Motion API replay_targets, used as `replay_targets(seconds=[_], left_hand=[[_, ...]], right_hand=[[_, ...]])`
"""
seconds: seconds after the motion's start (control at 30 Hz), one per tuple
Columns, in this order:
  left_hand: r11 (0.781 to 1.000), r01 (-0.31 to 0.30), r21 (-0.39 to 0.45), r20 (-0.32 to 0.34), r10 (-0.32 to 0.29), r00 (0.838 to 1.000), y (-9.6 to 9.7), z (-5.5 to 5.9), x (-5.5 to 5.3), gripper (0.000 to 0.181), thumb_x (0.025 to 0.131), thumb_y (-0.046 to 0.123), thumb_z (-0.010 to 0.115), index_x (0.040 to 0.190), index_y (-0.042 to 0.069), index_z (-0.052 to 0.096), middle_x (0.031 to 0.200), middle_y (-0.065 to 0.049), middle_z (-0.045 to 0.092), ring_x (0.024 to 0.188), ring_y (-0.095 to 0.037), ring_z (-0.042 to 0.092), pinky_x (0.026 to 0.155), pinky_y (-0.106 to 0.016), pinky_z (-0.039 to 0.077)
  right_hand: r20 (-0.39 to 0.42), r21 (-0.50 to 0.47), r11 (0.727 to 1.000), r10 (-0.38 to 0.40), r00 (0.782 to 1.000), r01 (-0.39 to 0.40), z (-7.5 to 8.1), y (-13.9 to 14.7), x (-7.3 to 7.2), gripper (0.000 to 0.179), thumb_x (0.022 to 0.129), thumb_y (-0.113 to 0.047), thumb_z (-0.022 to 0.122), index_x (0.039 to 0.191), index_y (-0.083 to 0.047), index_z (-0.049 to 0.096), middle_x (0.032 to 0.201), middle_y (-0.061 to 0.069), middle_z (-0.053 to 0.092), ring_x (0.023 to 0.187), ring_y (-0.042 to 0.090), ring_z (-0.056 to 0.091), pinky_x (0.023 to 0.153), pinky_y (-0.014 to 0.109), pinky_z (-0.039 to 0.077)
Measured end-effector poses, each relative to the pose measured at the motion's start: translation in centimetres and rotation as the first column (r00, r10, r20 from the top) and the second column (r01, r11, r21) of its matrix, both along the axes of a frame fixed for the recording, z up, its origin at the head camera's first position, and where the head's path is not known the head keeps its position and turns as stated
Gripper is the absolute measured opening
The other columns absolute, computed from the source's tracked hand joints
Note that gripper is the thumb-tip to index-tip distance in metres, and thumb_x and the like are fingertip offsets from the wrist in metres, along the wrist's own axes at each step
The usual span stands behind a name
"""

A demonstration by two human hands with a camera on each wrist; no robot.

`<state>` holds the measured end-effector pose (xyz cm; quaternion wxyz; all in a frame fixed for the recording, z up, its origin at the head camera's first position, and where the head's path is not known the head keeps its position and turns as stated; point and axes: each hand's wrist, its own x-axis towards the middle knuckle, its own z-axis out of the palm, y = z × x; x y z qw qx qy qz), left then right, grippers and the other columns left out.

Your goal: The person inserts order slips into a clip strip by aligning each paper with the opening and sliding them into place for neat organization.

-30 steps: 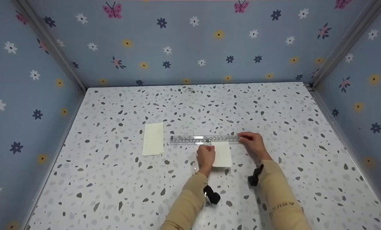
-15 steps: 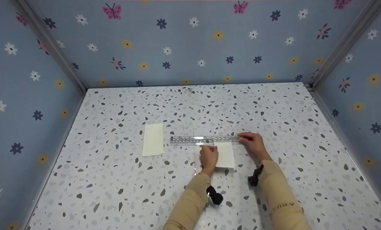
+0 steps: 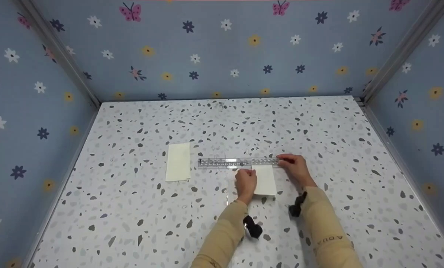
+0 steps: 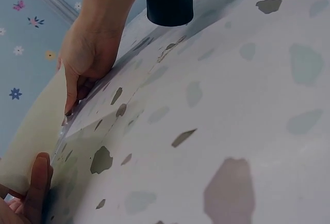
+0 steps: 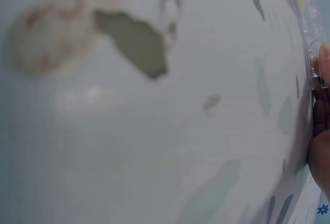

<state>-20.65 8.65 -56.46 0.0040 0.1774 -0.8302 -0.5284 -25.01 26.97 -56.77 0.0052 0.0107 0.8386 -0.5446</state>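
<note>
A clear plastic ruler [image 3: 214,163] with rows of holes lies crosswise on the speckled table. My right hand [image 3: 297,168] pinches its right end, as the right wrist view also shows at the ruler's tip [image 5: 311,38]. Just below the ruler is a cream paper piece [image 3: 264,180], its far edge meeting the ruler. My left hand [image 3: 246,182] pinches the left side of this paper between thumb and fingers. In the left wrist view the paper [image 4: 36,126] is lifted off the table along its near side, with the left thumb [image 4: 38,182] against it.
Left of the ruler lies a second cream rectangle of paper [image 3: 178,162], apparently stacked or folded. Flowered blue panels [image 3: 225,48] stand around the back and both sides of the table [image 3: 132,216]. A thin clear sheet or strip edge [image 3: 227,193] shows beside the left hand.
My left hand has slid the paper piece a short way to the right along the ruler. The right hand, the ruler and the other paper have stayed in place.
</note>
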Motion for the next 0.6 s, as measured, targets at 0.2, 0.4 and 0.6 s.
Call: replay_targets(seconds=[0.2,0.4,0.6], left_hand=[[1.0,0.011,0.027,0.001,-0.011,1.0,0.26,-0.09,-0.02,0.013,0.082,0.016,0.06,0.073,0.008,0.063,0.063,0.001,0.057,0.056,-0.014,0.053,0.057,-0.03,0.043],[0.999,0.012,0.036,-0.01,-0.012,1.0,0.44,0.1,0.08,0.011,0.082,0.014,0.06,0.073,0.007,0.063,0.064,0.0,0.058,0.057,-0.014,0.053,0.058,-0.03,0.043],[1.0,0.005,0.03,-0.024,-0.004,1.0,0.68,0.21,0.18,0.01,0.081,0.013,0.061,0.073,0.007,0.063,0.064,0.0,0.059,0.058,-0.014,0.054,0.059,-0.03,0.044]], right_hand=[[0.029,0.0,1.0,0.009,1.0,-0.009,0.42,-0.18,0.14,0.024,0.08,-0.007,0.064,0.103,-0.002,0.065,0.104,0.013,0.061,0.096,0.021,0.054,0.085,0.033,0.039],[0.013,0.01,1.0,0.008,1.0,-0.008,-0.01,-0.01,-0.13,0.023,0.078,-0.008,0.065,0.101,-0.003,0.066,0.102,0.011,0.062,0.095,0.02,0.054,0.085,0.032,0.04],[0.034,0.014,1.0,0.005,0.999,-0.006,0.04,0.03,-0.06,0.024,0.079,-0.01,0.065,0.102,-0.006,0.066,0.103,0.01,0.062,0.095,0.019,0.054,0.084,0.032,0.04]])
